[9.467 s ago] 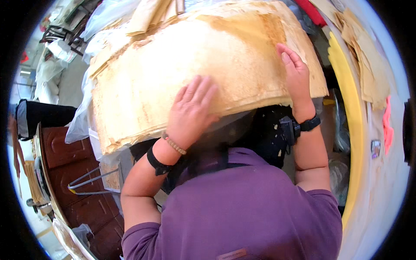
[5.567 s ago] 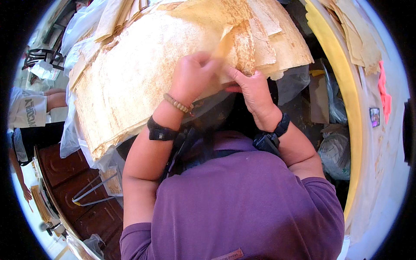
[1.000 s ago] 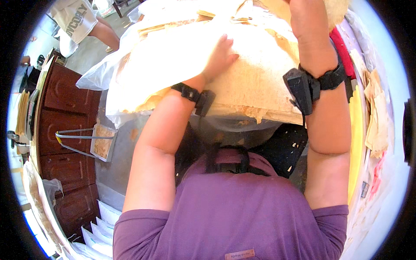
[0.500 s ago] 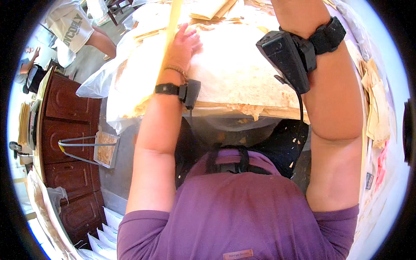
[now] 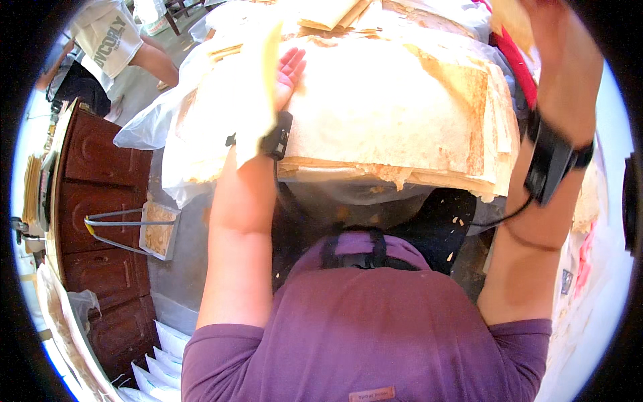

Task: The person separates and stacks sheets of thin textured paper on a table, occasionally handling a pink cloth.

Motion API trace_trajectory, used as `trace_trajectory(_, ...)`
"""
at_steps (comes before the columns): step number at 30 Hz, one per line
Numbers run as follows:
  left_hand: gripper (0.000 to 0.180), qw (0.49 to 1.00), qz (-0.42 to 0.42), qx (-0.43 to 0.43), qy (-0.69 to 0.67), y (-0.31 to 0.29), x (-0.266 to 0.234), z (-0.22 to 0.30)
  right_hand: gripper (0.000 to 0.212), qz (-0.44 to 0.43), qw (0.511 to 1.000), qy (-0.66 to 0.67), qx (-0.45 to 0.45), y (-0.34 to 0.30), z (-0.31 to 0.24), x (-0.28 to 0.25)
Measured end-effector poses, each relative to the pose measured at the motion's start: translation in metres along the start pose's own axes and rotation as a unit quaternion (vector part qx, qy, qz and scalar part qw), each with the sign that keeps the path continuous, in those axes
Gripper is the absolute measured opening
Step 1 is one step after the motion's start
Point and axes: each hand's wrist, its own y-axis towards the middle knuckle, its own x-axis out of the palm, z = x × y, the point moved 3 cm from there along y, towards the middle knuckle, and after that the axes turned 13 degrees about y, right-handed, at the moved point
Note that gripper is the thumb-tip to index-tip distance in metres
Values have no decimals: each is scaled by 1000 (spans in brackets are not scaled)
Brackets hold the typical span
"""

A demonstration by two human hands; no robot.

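In front of me lies a stack of thin pale-yellow sheets [image 5: 375,120] with ragged, browned edges. My left hand [image 5: 289,74] rests over its left part, palm up with fingers stretched out. A pale, brightly lit sheet [image 5: 260,87] hangs across that hand's thumb side and the wrist. At the upper right my right hand [image 5: 552,33] is smeared by motion and cut by the picture's edge, so its fingers do not show clearly. It is beside a tan sheet [image 5: 512,28] and a red strip [image 5: 517,67]; whether it holds either is unclear.
Folded sheets [image 5: 331,12] lie at the stack's far side. Clear plastic [image 5: 144,127] sticks out on the left. A dark red-brown cabinet [image 5: 104,154] and a tray with a metal handle [image 5: 159,231] are to my left. A person [image 5: 107,40] stands at the far left.
My right arm has swung outward to the right, uncovering the stack's right end. The pale sheet has come down over my left wrist, and my left palm has turned upward.
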Motion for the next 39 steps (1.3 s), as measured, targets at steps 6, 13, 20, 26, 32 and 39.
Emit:
trace_trajectory(6,44,996,55,-9,75,-36,-46,40,38,212,930,-50,295,-149,84,-115)
trace_trajectory(13,43,962,67,-113,240,-107,-40,99,42,294,883,84,355,-238,131,-151)
trace_trajectory(20,68,980,-15,-114,162,-184,-58,98,42,403,838,185,319,-210,131,-174)
trace_trajectory(26,61,883,130,-89,443,-205,-40,79,45,364,863,156,315,-172,134,-187)
trace_trajectory(32,63,859,151,-47,487,-199,-47,66,48,291,935,38,199,-129,131,-195)
trace_trajectory(39,56,868,145,36,473,-197,-46,62,41,-261,898,-341,-99,-141,77,-52)
